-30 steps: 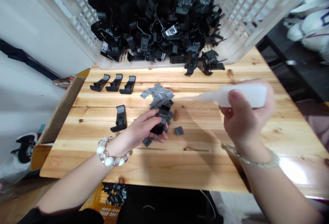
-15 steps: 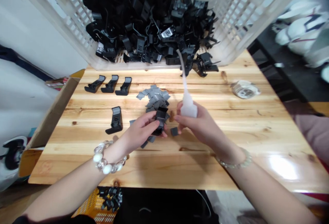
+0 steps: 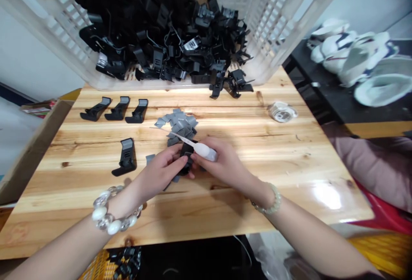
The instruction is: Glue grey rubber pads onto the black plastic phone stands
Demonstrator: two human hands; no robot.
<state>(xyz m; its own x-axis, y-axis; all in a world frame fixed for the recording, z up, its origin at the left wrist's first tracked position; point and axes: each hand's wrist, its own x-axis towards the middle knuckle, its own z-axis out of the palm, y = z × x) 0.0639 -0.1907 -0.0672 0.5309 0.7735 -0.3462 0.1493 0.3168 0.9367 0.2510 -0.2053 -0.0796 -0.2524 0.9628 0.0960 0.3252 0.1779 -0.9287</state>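
My left hand (image 3: pixel 162 164) is closed on a black plastic clip (image 3: pixel 186 150) over the middle of the table. In my right hand (image 3: pixel 223 162) is a small white glue bottle (image 3: pixel 205 151) with a long thin nozzle, which points left and passes above the clip. The right fingertips are right beside the clip; whether they touch it I cannot tell. Just beyond the hands lies a heap of small grey pads (image 3: pixel 180 122). To the left, one black clip with a grey end (image 3: pixel 127 158) lies alone, and a row of 3 similar clips (image 3: pixel 119 109) is farther back.
A large white crate (image 3: pixel 277 57) heaped with black clips (image 3: pixel 157 27) stands at the back of the wooden table (image 3: pixel 225 211). A clear tape roll (image 3: pixel 282 112) lies at right. White shoes (image 3: pixel 357 57) sit on a dark surface beyond. A yellow basket (image 3: pixel 96 267) is below.
My right hand has moved in toward the left hand, and the bottle's nozzle has swung from pointing away to pointing left over the clip. The view has shifted to the right.
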